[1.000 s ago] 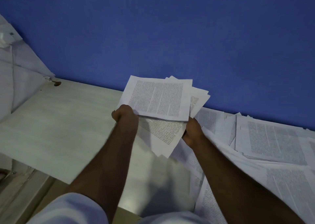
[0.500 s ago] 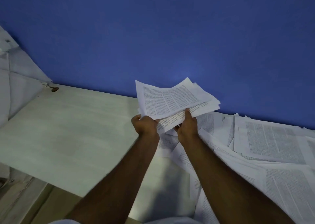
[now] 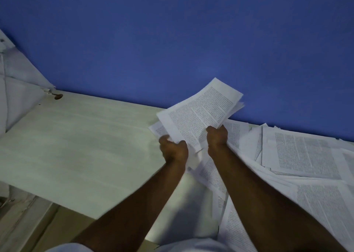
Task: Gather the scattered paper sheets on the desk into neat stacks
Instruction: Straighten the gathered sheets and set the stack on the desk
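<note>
A bundle of printed white sheets (image 3: 201, 113) is held up above the pale desk (image 3: 80, 146), tilted up toward the right against the blue wall. My right hand (image 3: 217, 136) grips the bundle's lower right edge. My left hand (image 3: 173, 150) is closed on its lower left corner, slightly blurred. More printed sheets (image 3: 302, 156) lie scattered and overlapping across the right part of the desk, some under my right forearm.
A blue wall (image 3: 172, 41) rises behind the desk. A small brown hole or knob (image 3: 58, 96) marks the desk's far left corner, beside a white panel (image 3: 17, 83). The desk's near edge (image 3: 57, 204) drops to a wooden surface at lower left.
Both hands have shifted right with the bundle. The sheets have been squared closer together and now tilt upward to the right instead of fanning out.
</note>
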